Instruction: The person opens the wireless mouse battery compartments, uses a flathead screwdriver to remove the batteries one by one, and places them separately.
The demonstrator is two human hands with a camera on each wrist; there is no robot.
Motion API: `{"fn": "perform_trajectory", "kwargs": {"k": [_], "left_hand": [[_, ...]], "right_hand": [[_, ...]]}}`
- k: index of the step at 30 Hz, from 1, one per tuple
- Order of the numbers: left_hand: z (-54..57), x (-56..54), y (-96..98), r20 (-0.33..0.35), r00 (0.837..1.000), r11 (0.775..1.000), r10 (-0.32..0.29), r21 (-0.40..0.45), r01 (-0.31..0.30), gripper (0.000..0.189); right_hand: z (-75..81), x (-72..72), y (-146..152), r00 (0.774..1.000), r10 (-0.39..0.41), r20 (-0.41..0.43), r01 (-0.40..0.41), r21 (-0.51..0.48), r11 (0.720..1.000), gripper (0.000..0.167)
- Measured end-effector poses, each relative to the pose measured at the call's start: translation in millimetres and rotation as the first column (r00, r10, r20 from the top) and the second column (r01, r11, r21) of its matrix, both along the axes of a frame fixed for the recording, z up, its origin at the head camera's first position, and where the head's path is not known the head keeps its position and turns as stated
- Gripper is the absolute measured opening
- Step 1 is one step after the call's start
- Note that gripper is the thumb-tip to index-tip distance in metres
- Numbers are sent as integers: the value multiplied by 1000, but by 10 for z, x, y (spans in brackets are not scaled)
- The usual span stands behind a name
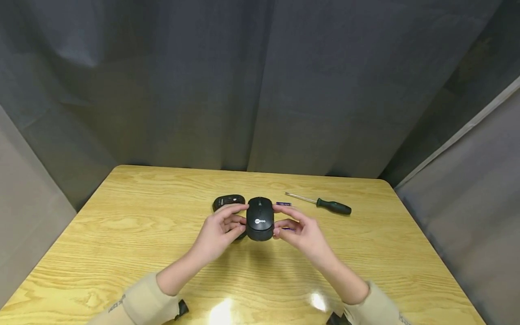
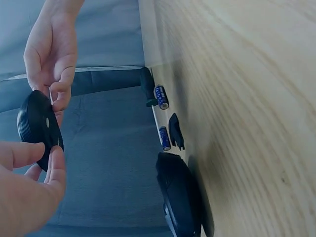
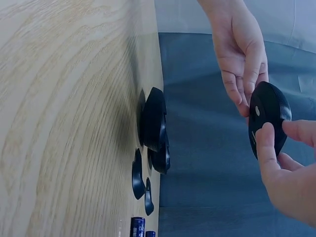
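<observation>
A black computer mouse (image 1: 260, 216) is held up above the table between both hands, its buttons, scroll wheel and white logo facing the head camera. My left hand (image 1: 217, 230) pinches its left side with thumb and fingers. On the opposite side, my right hand (image 1: 302, 232) grips the edge the same way. The mouse (image 2: 37, 123) shows its flat underside in the left wrist view, with the left thumb and fingers at its rim. From the right wrist, the same mouse (image 3: 269, 116) appears tilted, with fingertips of both hands on it.
A second black mouse (image 1: 229, 200) lies behind the left hand, and another (image 3: 154, 118) sits near it. Small black covers (image 3: 138, 174) lie beside blue batteries (image 3: 138, 227). A green-handled screwdriver (image 1: 334, 207) rests at the back right of the wooden table (image 1: 162, 203). Curtains hang behind.
</observation>
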State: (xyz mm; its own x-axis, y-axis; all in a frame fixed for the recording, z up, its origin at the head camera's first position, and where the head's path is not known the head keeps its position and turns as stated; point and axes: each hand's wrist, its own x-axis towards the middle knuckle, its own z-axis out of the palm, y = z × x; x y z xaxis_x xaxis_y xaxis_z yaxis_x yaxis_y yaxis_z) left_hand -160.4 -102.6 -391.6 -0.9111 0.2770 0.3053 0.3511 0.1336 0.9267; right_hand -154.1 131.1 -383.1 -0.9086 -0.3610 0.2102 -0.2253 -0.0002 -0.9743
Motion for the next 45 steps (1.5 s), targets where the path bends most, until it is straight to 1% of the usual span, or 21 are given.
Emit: {"fn": "perform_trajectory", "kwargs": {"k": [5,11,14,19,24,27,33,36,41,45], "left_hand": [[-14,3,16,24,1000,1000,15,14,-15,46],[-24,28,53,69,996,998,55,40,-58,47],[-37,35,68,74,994,996,78,40,-81,47],[-40,39,91,53,993,994,109,23,-110,44],[-41,44,97,47,990,991,132,-5,-132,40],[-49,45,90,31,988,988,151,-41,-149,36],[-65,36,81,12,984,980,179,-89,-177,31],[-55,41,84,25,983,979,183,-96,-180,30],[-46,48,90,65,981,977,185,-120,-176,29],[-38,53,89,78,982,981,169,-113,-160,30]], "right_hand": [[-40,-9,-10,1000,-16,-9,16,18,1000,54],[-78,10,-43,997,-79,16,78,44,996,52],[-88,15,-59,993,-116,17,115,58,992,48],[-83,15,-76,986,-161,44,157,77,985,45],[-88,11,-78,983,-168,69,163,74,984,42],[-100,13,-71,983,-163,80,157,73,985,40],[-114,12,-57,988,-114,108,112,25,993,39],[-120,4,-58,986,-107,125,106,12,994,39],[-121,-1,-80,972,-151,180,150,17,989,36],[-124,-4,-91,965,-171,196,167,37,985,32]]}}
